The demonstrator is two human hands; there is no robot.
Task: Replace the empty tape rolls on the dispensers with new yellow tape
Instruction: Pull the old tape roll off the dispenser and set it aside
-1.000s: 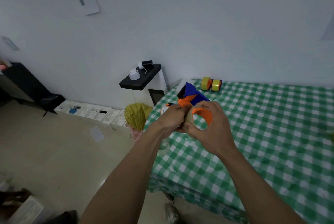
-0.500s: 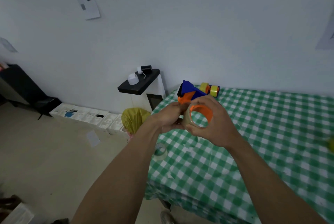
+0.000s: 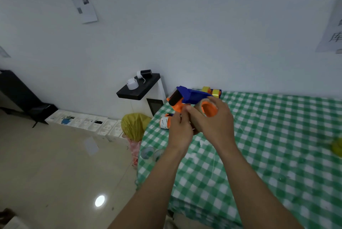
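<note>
My left grip [image 3: 180, 130] is clamped on the dispenser [image 3: 192, 96], holding it just above the surface [image 3: 277, 136]. My right grip [image 3: 212, 123], touching the left, is curled round the empty roll [image 3: 207, 108] at the dispenser's near end. I cannot tell whether the roll has cleared its hub. I judge this the removal step. Next I want a straight pull of the roll away from the dispenser, left held firm. Yellow rolls [image 3: 215, 92] sit just beyond the dispenser. A second dispenser [image 3: 165, 122] lies beside my left grip.
</note>
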